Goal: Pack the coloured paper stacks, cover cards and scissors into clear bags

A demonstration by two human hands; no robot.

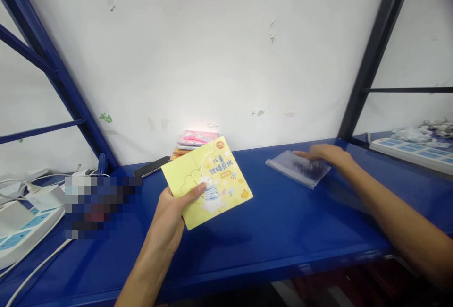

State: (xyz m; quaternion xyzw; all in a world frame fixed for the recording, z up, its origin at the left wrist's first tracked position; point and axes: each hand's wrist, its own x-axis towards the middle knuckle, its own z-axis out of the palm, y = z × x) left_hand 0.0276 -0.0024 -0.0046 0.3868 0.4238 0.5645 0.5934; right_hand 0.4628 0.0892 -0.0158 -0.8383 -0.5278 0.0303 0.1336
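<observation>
A yellow booklet [231, 177] with a printed white animal and blue lettering is held up above the blue shelf [262, 231]. My left hand [177, 210] grips its lower left part, thumb on the front cover. To the right, a clear plastic pouch [297, 167] lies flat on the shelf. My right hand [322, 153] rests at its far right edge, touching it; the fingers are partly hidden and blurred. Behind the booklet stands a stack of colourful packets [198, 137], partly covered by it.
A dark flat object [152, 166] lies left of the stack. White power strips [24, 234] with plugs and cables fill the left side. Another power strip [414, 153] is at the far right. Blue and black metal posts frame the shelf before a white wall.
</observation>
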